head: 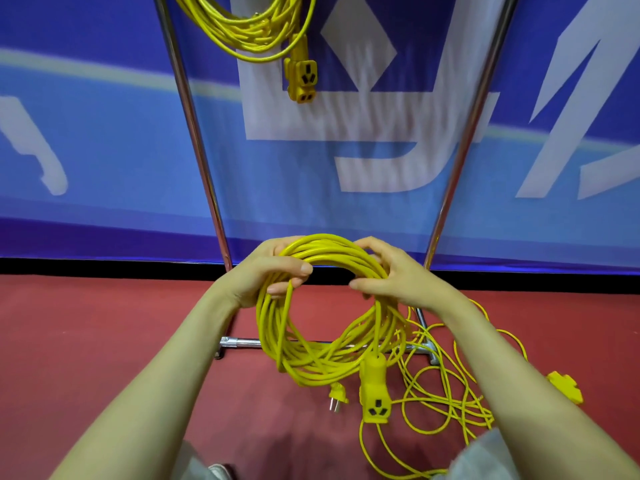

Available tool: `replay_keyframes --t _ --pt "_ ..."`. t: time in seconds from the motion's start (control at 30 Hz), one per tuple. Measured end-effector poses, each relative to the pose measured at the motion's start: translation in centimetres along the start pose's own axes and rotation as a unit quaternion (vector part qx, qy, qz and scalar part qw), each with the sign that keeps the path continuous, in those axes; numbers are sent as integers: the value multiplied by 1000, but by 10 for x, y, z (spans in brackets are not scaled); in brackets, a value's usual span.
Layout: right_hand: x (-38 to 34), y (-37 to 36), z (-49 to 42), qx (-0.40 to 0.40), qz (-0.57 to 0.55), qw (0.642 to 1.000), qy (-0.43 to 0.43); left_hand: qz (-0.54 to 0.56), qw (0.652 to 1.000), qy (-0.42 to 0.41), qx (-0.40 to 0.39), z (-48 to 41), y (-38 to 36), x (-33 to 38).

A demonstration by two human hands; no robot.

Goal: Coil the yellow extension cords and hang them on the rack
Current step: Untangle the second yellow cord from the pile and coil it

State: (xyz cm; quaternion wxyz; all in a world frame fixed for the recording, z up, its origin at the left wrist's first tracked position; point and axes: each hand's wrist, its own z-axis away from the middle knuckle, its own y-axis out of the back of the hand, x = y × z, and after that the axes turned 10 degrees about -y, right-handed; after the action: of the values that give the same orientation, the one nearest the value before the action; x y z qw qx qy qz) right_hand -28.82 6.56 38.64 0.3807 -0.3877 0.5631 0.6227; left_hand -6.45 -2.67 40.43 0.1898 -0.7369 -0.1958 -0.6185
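Note:
I hold a coiled yellow extension cord [311, 362] upright in front of me. My left hand [266, 275] grips the coil's upper left, thumb over the strands. My right hand [391, 275] grips its upper right side. The coil's socket end [374, 393] and its plug [337, 396] dangle below. Another coiled yellow cord [249, 29] hangs on the metal rack [194, 126] at the top, its socket [301, 77] hanging down. A third yellow cord [446, 386] lies loose and tangled on the floor at the right, with its socket block [564, 388] beside my right forearm.
The rack's two chrome uprights [464, 140] slant up on either side, joined by a base bar [242, 342] on the red floor [104, 341]. Behind it hangs a blue banner [104, 133] with white lettering. My knees show at the bottom edge.

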Motion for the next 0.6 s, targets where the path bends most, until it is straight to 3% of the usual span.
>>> replay_keyframes --t 0.23,0.43,0.6 --pt "-4 -1 6 -6 -59 998 -30 -251 968 12 19 0 7 -13" --pt "2 -1 4 14 -117 992 -51 -183 981 -11 60 2 6 -30" --pt "5 1 2 44 -194 977 -75 -213 966 -87 120 -1 -6 -42"
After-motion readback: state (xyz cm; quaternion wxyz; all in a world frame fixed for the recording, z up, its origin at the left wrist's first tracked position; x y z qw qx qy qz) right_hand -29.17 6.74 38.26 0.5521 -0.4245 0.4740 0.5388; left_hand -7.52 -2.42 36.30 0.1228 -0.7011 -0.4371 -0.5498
